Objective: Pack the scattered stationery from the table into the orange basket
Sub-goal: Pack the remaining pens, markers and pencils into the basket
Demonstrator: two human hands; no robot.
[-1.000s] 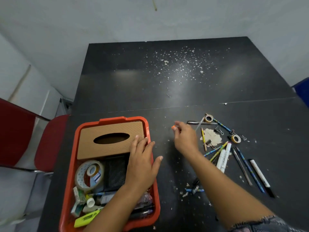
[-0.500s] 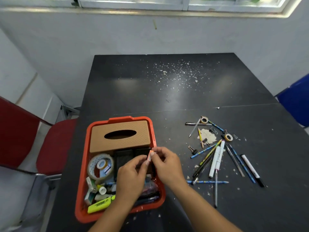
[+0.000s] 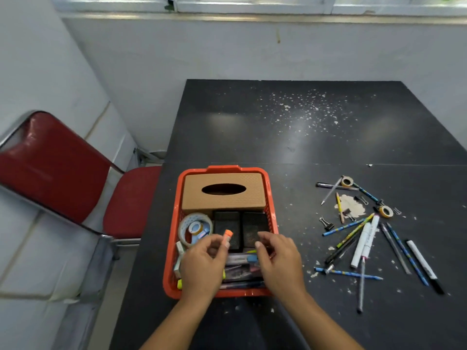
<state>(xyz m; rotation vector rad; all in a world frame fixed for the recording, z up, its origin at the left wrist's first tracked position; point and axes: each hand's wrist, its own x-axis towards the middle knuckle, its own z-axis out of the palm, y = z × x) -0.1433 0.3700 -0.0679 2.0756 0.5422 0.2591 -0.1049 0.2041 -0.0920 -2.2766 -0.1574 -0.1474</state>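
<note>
Both hands are over the near half of the orange basket (image 3: 268, 195), which sits on the black table (image 3: 328, 137) toward its left edge.

Left hand (image 3: 202, 265): thumb and fingers curled, pinching a small orange-tipped item (image 3: 227, 236) — its orange end sticks up above the fingertips, over the black mesh boxes (image 3: 241, 229) inside the basket. What the item is, cannot tell.

Right hand (image 3: 279, 261): fingers loosely bent, thumb and forefinger close together, nothing seen between them. It hovers over the basket's near right corner.

Basket contents: tan tissue box (image 3: 223, 192) across the far end; large tape roll (image 3: 194, 228) at near left of it with a smaller blue roll inside its ring; two black mesh boxes side by side; pens and a yellow highlighter (image 3: 180, 284) along the near end, partly hidden by the hands.

Stationery not yet packed lies on the table to the right, well apart from the basket — pens and pencils (image 3: 353, 238) fanned out, a white marker (image 3: 362, 245), two small tape rolls (image 3: 347, 181), binder clips (image 3: 327, 224).

Pale flecks are scattered on the tabletop. Red chair (image 3: 75, 173) stands left of the table.
</note>
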